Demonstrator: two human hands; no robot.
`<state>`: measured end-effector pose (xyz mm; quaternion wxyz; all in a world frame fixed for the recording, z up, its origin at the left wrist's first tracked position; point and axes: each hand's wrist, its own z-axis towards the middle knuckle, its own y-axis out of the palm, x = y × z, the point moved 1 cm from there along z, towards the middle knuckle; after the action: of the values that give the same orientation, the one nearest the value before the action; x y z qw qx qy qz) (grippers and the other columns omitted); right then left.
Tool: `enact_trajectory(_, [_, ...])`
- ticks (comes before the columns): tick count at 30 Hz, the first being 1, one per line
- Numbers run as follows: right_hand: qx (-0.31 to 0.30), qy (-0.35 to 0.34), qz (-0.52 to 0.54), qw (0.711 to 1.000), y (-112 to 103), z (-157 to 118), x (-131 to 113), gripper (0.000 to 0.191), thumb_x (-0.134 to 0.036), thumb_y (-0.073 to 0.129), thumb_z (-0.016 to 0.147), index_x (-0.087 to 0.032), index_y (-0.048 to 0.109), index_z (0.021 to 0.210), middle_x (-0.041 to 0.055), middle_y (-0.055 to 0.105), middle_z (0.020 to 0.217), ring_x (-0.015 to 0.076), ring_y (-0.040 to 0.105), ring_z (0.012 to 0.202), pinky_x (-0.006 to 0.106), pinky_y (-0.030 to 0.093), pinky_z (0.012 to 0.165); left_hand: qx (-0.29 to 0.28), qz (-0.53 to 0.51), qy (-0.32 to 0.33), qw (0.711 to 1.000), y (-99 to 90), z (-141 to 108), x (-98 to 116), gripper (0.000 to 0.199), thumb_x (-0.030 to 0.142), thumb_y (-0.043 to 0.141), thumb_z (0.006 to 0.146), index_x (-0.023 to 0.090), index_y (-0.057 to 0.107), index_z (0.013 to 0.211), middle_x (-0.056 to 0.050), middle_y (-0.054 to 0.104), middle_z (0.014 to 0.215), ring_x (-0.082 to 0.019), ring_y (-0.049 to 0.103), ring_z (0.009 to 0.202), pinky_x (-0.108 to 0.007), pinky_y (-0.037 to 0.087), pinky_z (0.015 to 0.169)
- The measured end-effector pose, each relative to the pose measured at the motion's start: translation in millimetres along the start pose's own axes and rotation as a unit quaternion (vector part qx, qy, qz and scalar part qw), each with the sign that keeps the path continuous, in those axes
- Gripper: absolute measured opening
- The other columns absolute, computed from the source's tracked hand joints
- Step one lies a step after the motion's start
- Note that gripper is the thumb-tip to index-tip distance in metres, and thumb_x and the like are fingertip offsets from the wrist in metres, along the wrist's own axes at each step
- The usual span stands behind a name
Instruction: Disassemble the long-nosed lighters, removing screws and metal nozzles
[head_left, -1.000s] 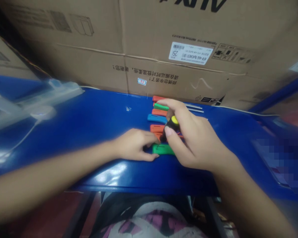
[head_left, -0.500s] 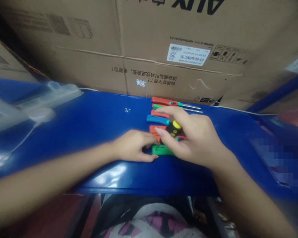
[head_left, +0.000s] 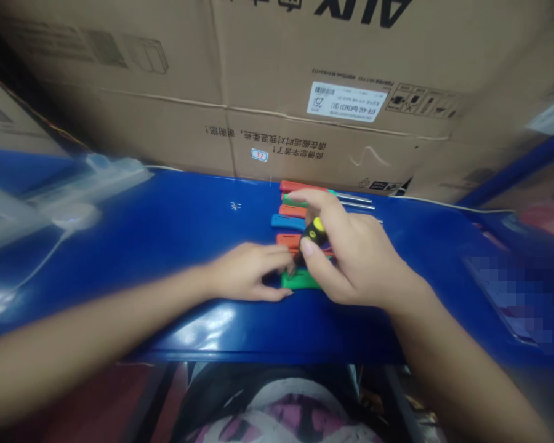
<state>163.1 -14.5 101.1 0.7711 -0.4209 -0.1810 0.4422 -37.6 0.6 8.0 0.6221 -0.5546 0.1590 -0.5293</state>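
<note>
My right hand (head_left: 364,252) is wrapped round a black-and-yellow screwdriver (head_left: 313,235), thumb along its handle. The tool's lower end points down and left, close to the fingertips of my left hand (head_left: 253,271). That left hand grips the near end of a green long-nosed lighter (head_left: 300,279), thumb on the near side and fingers on the far side. Beyond it lie more such lighters in a column: an orange one (head_left: 288,240), a blue one (head_left: 284,221) and a red one (head_left: 300,185) at the back. My right hand hides parts of several of them.
A large cardboard box (head_left: 166,135) stands along the back of the blue table (head_left: 189,215). At the left are a power strip (head_left: 115,178) and a white plug with a cable (head_left: 76,216). A flat, partly blurred-out item (head_left: 498,295) lies at the right.
My right hand has shifted slightly left with the screwdriver, whose handle now stands a little more upright. My left hand stays at the green lighter.
</note>
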Motion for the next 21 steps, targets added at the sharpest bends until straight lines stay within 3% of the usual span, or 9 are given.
enact_trajectory(4, [0.003,0.000,-0.001,1.000,-2.3,0.9,-1.7,0.027,-0.031,0.049,0.094,-0.015,0.059,0.115,0.0022,0.073,0.085,0.0160,0.067,0.066,0.028,0.047,0.060,-0.003,-0.018,-0.001,1.000,0.6,0.0,0.0,0.023,0.040,0.066,0.090,0.020,0.064,0.102,-0.001,0.069,0.089,-0.016,0.065,0.077,-0.026,0.047,0.064])
enact_trajectory(8, [-0.014,-0.016,0.010,1.000,-3.2,0.4,-1.7,0.035,-0.028,0.045,0.093,-0.016,0.053,0.124,0.0091,0.071,0.117,0.0192,0.069,0.089,0.030,0.051,0.071,-0.007,-0.028,-0.005,1.000,0.4,-0.1,-0.5,0.023,0.041,0.066,0.090,0.020,0.062,0.098,-0.001,0.069,0.089,-0.016,0.065,0.075,-0.026,0.045,0.062])
enact_trajectory(13, [-0.006,-0.007,0.001,1.000,-2.9,-0.3,-0.7,0.030,-0.029,0.047,0.095,-0.015,0.054,0.121,0.0059,0.073,0.098,0.0174,0.067,0.076,0.028,0.048,0.064,-0.017,-0.029,-0.006,0.999,-0.5,0.4,0.1,0.023,0.041,0.064,0.092,0.020,0.064,0.102,-0.002,0.071,0.092,-0.017,0.066,0.079,-0.026,0.046,0.065])
enact_trajectory(16, [-0.021,-0.010,0.012,1.000,-3.3,-0.2,-0.7,0.037,-0.026,0.044,0.092,-0.014,0.050,0.126,0.0082,0.071,0.106,0.0176,0.065,0.075,0.029,0.048,0.063,-0.014,-0.029,-0.010,0.999,-0.8,0.7,0.0,0.023,0.042,0.065,0.090,0.019,0.063,0.097,-0.002,0.070,0.088,-0.016,0.065,0.075,-0.026,0.045,0.063])
enact_trajectory(21, [0.007,-0.035,-0.002,0.999,-3.1,-0.3,-1.9,0.021,-0.031,0.051,0.094,-0.018,0.058,0.108,0.0020,0.071,0.087,0.0161,0.065,0.072,0.027,0.044,0.060,-0.023,-0.055,-0.022,0.998,-1.3,1.3,0.2,0.020,0.038,0.066,0.090,0.019,0.063,0.096,-0.002,0.070,0.093,-0.016,0.066,0.079,-0.025,0.046,0.065])
